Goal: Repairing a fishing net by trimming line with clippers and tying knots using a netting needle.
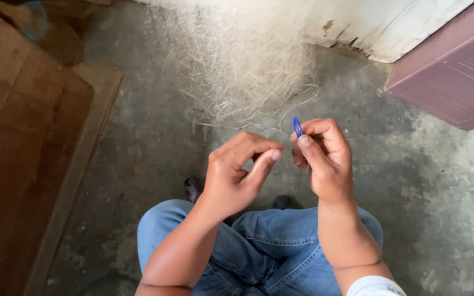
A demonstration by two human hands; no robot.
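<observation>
My right hand (325, 159) pinches a small flat blue plastic tool (297, 126) between thumb and forefinger, its tip sticking up. My left hand (237, 172) is beside it, fingers curled and pinched together; thin pale fibres seem to run to it, but they are too fine to tell. Just beyond both hands hangs a loose mass of whitish net or fibre (242, 60), spilling onto the concrete floor (154, 148). My knees in blue jeans (270, 246) are below the hands.
A brown wooden board (23, 142) lies at the left with a plank edge beside it. A maroon box-like object (451, 71) stands at the upper right against a white wall (379, 22). A dark shoe (193, 187) shows under my left hand.
</observation>
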